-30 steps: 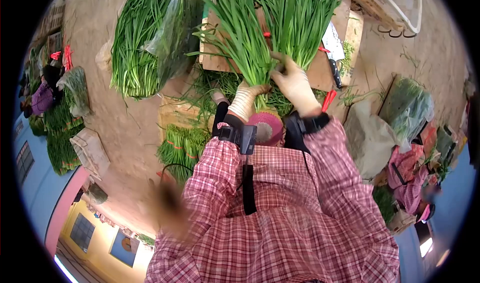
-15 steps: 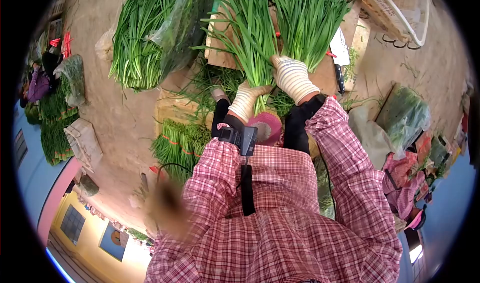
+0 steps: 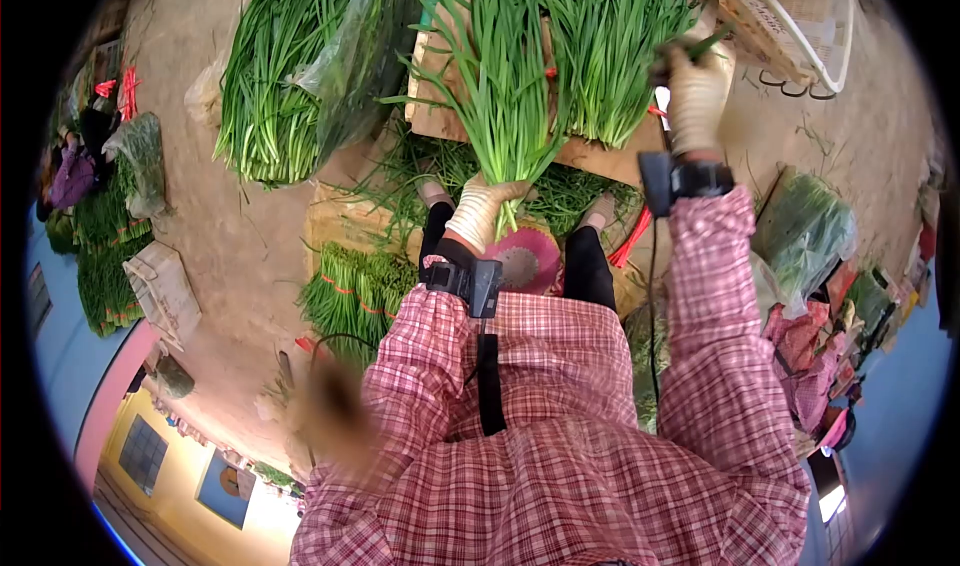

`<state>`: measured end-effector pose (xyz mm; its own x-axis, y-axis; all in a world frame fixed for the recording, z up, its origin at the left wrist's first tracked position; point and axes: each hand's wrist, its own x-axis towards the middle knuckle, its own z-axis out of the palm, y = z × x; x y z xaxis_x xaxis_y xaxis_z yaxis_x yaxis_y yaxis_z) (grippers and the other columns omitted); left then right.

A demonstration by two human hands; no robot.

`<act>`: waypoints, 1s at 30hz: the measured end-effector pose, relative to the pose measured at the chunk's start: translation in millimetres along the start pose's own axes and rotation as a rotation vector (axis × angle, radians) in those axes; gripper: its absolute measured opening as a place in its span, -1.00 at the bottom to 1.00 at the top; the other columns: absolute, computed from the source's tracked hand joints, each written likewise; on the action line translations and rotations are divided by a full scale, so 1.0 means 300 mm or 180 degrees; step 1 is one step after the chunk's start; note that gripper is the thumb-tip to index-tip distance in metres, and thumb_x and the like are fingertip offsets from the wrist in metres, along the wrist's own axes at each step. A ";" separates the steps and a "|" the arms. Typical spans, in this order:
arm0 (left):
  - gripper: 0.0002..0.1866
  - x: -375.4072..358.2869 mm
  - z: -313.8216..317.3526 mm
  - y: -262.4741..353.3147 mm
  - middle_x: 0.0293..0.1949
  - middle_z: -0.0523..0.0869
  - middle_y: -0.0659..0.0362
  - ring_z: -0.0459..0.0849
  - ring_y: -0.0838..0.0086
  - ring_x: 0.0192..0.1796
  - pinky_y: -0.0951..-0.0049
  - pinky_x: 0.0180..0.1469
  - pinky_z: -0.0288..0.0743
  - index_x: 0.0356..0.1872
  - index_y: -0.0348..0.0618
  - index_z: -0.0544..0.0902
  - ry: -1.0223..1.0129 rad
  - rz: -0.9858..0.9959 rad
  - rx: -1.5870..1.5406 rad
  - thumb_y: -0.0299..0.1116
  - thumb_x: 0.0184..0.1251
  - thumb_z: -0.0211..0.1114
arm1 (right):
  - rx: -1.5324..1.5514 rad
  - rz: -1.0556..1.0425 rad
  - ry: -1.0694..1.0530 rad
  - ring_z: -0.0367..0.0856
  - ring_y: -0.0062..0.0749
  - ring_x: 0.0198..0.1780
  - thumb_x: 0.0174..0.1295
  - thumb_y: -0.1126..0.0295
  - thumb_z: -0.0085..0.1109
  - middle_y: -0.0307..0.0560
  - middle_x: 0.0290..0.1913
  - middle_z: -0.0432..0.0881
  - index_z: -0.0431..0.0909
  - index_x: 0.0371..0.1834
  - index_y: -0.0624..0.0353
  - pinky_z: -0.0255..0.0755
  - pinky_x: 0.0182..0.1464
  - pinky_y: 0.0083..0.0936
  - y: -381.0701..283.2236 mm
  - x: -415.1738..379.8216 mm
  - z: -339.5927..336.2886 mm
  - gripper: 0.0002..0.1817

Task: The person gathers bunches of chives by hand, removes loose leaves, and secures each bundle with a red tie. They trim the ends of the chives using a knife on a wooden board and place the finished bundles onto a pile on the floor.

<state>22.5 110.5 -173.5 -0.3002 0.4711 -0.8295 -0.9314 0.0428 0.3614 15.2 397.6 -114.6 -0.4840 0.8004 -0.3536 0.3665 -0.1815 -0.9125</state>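
My left hand (image 3: 480,209), in a striped knit glove, is closed around the lower stalks of a bunch of garlic chives (image 3: 508,96). The long leaves fan away over a wooden board, and the pale cut ends poke out below my fist. My right hand (image 3: 695,96), also gloved and smeared by motion, is over the board's right side. Dark green leaf scraps (image 3: 712,42) show at its curled fingers. A sliver of the knife blade (image 3: 662,100) is visible beside it; the rest is hidden. Another pile of chives (image 3: 615,61) lies between my hands.
A large chive heap (image 3: 275,96) with plastic sheeting (image 3: 370,76) lies at the left. Tied bundles (image 3: 350,296) rest near my left forearm. A white plastic crate (image 3: 790,26) stands at upper right, with red ties (image 3: 632,238) below the board. A purple round seat (image 3: 525,259) is between my legs.
My right hand has left the stalks and swung up and right, over where the knife lies. My left hand still grips the bunch, having shifted slightly down and left.
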 end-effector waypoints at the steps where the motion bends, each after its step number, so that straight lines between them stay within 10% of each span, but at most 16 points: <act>1: -0.55 -0.006 -0.008 0.002 -0.10 0.68 0.05 0.72 0.31 -0.22 0.51 -0.39 0.55 0.10 -0.24 0.47 0.0054 -0.0031 0.0057 -0.54 0.16 0.34 | 0.0287 -0.0215 0.0113 0.58 -0.49 -0.52 0.29 0.48 0.10 -0.01 -0.35 0.66 0.48 -0.13 0.32 0.55 -0.49 -0.57 -0.027 0.043 -0.009 -0.84; 4: -0.54 -0.010 -0.013 0.003 -0.10 0.68 0.04 0.73 0.29 -0.20 0.50 -0.41 0.58 0.11 -0.25 0.47 0.0147 -0.0039 0.0098 -0.53 0.15 0.35 | -0.0282 -0.0015 -0.0747 0.57 -0.46 -0.47 0.25 0.48 0.15 -0.11 -0.37 0.61 0.49 -0.12 0.28 0.58 -0.34 -0.50 -0.071 0.001 -0.015 -0.83; 6: -0.54 -0.015 -0.002 0.012 -0.11 0.68 0.03 0.73 0.28 -0.21 0.49 -0.43 0.59 0.10 -0.26 0.46 0.0038 -0.0004 -0.0017 -0.53 0.15 0.35 | -0.4370 -0.3342 -0.1953 0.60 -0.34 -0.43 0.10 0.53 0.16 -0.01 -0.18 0.61 0.56 -0.12 0.21 0.58 -0.26 -0.50 0.369 0.030 0.028 -0.75; 7: -0.53 -0.014 0.004 0.015 -0.12 0.68 0.05 0.72 0.30 -0.20 0.46 -0.40 0.58 0.10 -0.26 0.47 0.0068 0.0010 0.0081 -0.54 0.13 0.36 | -0.3621 -0.2867 -0.2933 0.65 -0.24 -0.36 0.11 0.46 0.19 0.04 -0.22 0.65 0.58 -0.07 0.22 0.58 -0.23 -0.42 0.137 -0.194 0.065 -0.71; 8: -0.53 -0.005 0.004 0.012 -0.12 0.68 0.05 0.72 0.30 -0.20 0.46 -0.40 0.58 0.10 -0.26 0.47 0.0051 0.0033 0.0095 -0.54 0.13 0.36 | -0.2726 0.0187 -0.2597 0.68 -0.11 -0.28 0.06 0.32 0.26 0.14 -0.28 0.68 0.60 -0.07 0.22 0.57 -0.22 -0.26 0.197 -0.266 0.120 -0.64; 13: -0.54 -0.006 0.013 0.032 -0.19 0.66 0.11 0.63 0.40 -0.25 0.45 -0.26 0.52 0.07 -0.27 0.49 0.0132 0.0052 0.0335 -0.57 0.07 0.33 | -0.3898 -0.0980 -0.2922 0.65 0.12 -0.29 0.04 0.08 0.21 0.34 -0.30 0.64 0.60 -0.18 0.37 0.54 -0.23 -0.14 0.237 -0.324 0.167 -0.50; 16: -0.55 -0.002 0.003 0.033 -0.17 0.65 0.13 0.61 0.44 -0.18 0.48 -0.16 0.51 0.06 -0.28 0.50 0.0017 0.0147 0.0371 -0.58 0.06 0.29 | -0.3757 -0.0353 -0.3565 0.66 0.17 -0.25 0.08 0.16 0.15 0.32 -0.34 0.65 0.63 -0.19 0.34 0.54 -0.16 -0.11 0.149 -0.340 0.184 -0.58; 20: -0.64 -0.014 0.013 0.027 -0.21 0.66 0.11 0.63 0.42 -0.22 0.45 -0.19 0.54 0.00 -0.26 0.54 -0.0234 0.0230 0.0170 -0.52 0.13 0.27 | -0.1785 0.0125 -0.4040 0.53 -0.37 -0.67 0.12 0.28 0.11 -0.07 -0.64 0.58 0.61 -0.38 0.31 0.38 -0.63 -0.43 0.160 -0.321 0.096 -0.74; 21: -0.71 -0.019 0.016 0.029 -0.25 0.67 0.10 0.66 0.41 -0.28 0.42 -0.26 0.58 -0.05 -0.26 0.57 -0.0418 0.0244 -0.0079 -0.46 0.18 0.28 | -0.1398 0.1221 -0.3625 0.36 -0.60 -0.75 0.13 0.29 0.14 -0.24 -0.70 0.46 0.60 -0.38 0.28 0.19 -0.73 -0.59 0.148 -0.314 0.085 -0.76; 27: -0.75 -0.021 0.038 0.026 -0.32 0.68 0.12 0.68 0.39 -0.26 0.32 -0.34 0.65 -0.09 -0.25 0.59 -0.0058 -0.0229 -0.0491 -0.40 0.22 0.26 | -0.1411 0.1478 -0.3466 0.45 -0.48 -0.70 0.15 0.38 0.10 -0.20 -0.63 0.50 0.62 -0.41 0.18 0.29 -0.66 -0.45 0.145 -0.377 0.075 -0.86; 28: -0.75 -0.032 0.069 0.037 -0.34 0.68 0.13 0.68 0.38 -0.25 0.32 -0.30 0.65 -0.10 -0.26 0.59 0.0201 -0.0222 -0.0537 -0.40 0.22 0.25 | -0.1548 -0.0290 -0.3950 0.55 -0.40 -0.59 0.05 0.41 0.17 -0.15 -0.56 0.56 0.63 -0.40 0.14 0.40 -0.58 -0.46 0.175 -0.387 0.056 -0.90; 30: -0.72 -0.030 0.098 0.051 -0.29 0.66 0.10 0.66 0.41 -0.39 0.50 -0.44 0.58 -0.04 -0.26 0.56 0.0303 -0.0143 -0.0726 -0.42 0.25 0.26 | -0.0745 0.0429 -0.4148 0.36 -0.62 -0.71 0.13 0.22 0.12 -0.27 -0.61 0.50 0.60 -0.25 0.22 0.22 -0.68 -0.64 0.122 -0.435 0.062 -0.71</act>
<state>17.1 132.9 -148.1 -0.2654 0.3877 -0.8828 -0.9634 -0.1433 0.2267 76.9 275.7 -105.7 -0.7872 -0.3683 -0.4946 0.5349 -0.0088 -0.8448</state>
